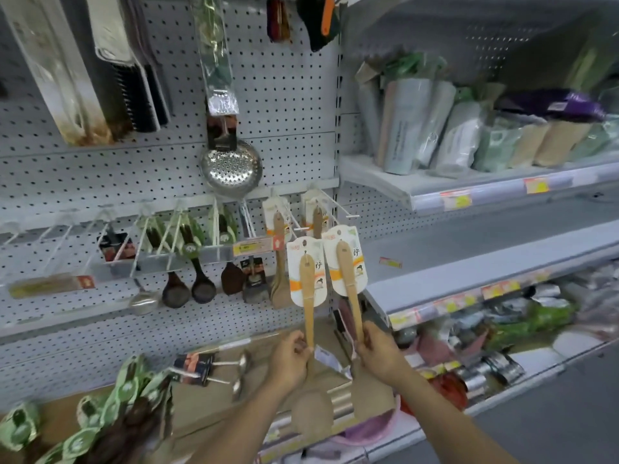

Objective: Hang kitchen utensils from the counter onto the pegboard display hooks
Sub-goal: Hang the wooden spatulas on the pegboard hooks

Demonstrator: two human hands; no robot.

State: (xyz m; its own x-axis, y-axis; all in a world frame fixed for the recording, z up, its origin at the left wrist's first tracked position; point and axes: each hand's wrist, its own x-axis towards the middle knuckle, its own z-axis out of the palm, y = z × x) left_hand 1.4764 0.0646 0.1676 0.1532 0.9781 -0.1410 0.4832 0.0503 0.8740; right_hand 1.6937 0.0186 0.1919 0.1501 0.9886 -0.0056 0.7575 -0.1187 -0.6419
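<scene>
My left hand (pixel 290 358) grips the handle of a wooden spoon (pixel 307 296) with a white and orange card label. Its bowl hangs below the hand. My right hand (pixel 378 353) grips a second carded wooden utensil (pixel 348 279) the same way. Both are held upright, card ends up, just in front of and below two white pegboard hooks (pixel 338 209). Other wooden utensils (pixel 279 229) hang on those hooks. The pegboard (pixel 294 95) fills the upper left.
A steel skimmer (pixel 231 167) hangs above the hooks. Dark ladles and spatulas (pixel 201 283) hang to the left. On the counter (pixel 207 400) lie green-carded utensils (pixel 110 410) and steel ladles (pixel 227 370). Stocked shelves (pixel 469 195) stand at the right.
</scene>
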